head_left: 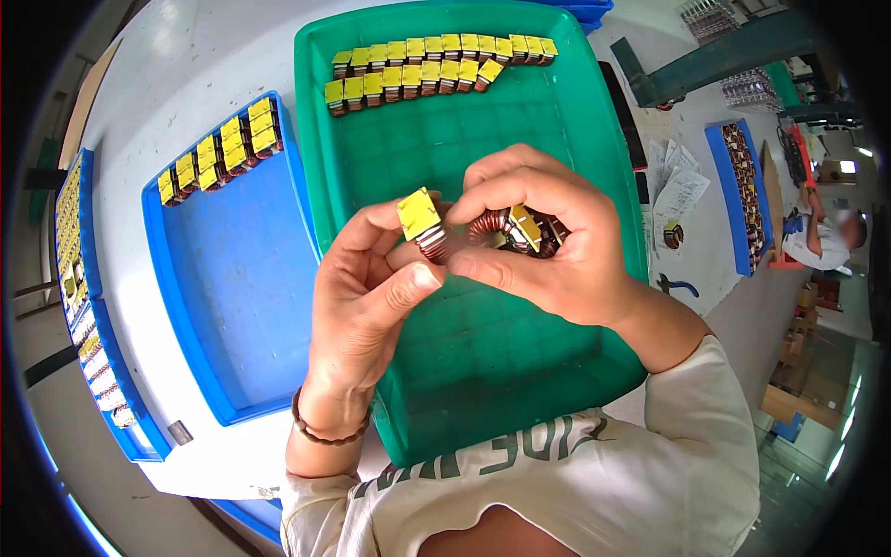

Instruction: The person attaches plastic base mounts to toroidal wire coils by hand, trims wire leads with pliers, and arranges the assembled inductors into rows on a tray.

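My left hand (357,297) is closed on a copper-wound coil (420,223) with a square yellow top, held between thumb and fingers. My right hand (575,246) is curled round at least one more copper coil (524,228) with a yellow plate; its fingers partly cover what lies in the palm. The right thumb and forefinger tips come close to the left coil, and I cannot tell whether they touch it. Both hands are above a green tray (445,371). Two rows of yellow-topped coils (427,46) stand along the tray's far end.
On the left, a blue tray (251,325) holds several coils at its far end. More blue trays (102,371) with parts line the left edge. To the right are pliers (677,286), papers (682,190), a loose coil (673,234) and a filled blue tray (742,200). Another person (826,237) is farther right.
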Demonstrator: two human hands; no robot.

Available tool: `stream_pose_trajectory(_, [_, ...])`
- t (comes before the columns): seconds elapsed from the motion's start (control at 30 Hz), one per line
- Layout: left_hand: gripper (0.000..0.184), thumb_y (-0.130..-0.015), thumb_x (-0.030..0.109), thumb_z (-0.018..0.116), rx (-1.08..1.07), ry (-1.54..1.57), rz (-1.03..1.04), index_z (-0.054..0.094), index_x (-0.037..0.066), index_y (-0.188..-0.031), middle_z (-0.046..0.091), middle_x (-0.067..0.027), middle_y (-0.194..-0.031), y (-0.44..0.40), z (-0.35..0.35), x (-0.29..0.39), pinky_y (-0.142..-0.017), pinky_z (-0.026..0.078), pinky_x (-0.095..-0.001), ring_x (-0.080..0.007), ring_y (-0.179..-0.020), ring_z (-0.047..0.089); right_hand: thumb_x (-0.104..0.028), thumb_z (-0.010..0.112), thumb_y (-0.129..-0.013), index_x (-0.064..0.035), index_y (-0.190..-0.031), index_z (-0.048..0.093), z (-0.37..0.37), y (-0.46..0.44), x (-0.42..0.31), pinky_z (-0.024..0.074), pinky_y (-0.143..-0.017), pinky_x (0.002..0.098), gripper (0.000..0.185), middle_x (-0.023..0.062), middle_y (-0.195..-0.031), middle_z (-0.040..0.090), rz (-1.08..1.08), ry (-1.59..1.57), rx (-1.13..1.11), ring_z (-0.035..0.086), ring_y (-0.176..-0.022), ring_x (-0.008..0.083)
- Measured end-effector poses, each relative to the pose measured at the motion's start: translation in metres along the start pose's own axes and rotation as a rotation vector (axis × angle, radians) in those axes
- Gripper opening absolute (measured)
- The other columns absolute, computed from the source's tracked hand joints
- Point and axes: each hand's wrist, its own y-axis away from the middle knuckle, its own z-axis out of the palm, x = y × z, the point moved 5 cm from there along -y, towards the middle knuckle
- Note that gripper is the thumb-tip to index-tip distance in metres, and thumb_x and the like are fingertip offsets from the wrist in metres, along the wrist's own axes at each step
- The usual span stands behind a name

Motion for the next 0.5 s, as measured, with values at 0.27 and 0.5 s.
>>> stream_pose_trajectory(0.27, [0.048, -0.078, -0.001, 0.065, -0.057, -0.053, -0.050, 0.047, -0.004, -0.122, 0.057, -0.0165, -0.114, 0.001, 0.001, 0.004, -0.086, 0.050, -0.0328, -0.0226, -0.097, 0.060, -0.003, 0.064, -0.077, -0.0011, -0.099, 0.061, -0.008, 0.005, 0.017, 0.0438, -0.060, 0.0199, 0.023, 0.0077, -0.096, 0.056, 0.630, -0.557, 0.020, 0.053, -0.071, 0.0125])
stream_pose_trajectory(0.5, [0.043, -0.081, 0.000, 0.059, -0.038, -0.017, 0.007, 0.048, -0.005, -0.122, 0.057, -0.0187, -0.115, 0.002, 0.009, 0.008, -0.088, 0.050, -0.0374, -0.0267, -0.100, 0.059, -0.007, 0.057, -0.083, -0.0026, -0.113, 0.055, -0.010, 0.003, 0.035, 0.0463, -0.061, 0.0221, 0.030, 0.0074, -0.094, 0.058, 0.784, -0.995, 0.179, 0.054, -0.072, 0.0116])
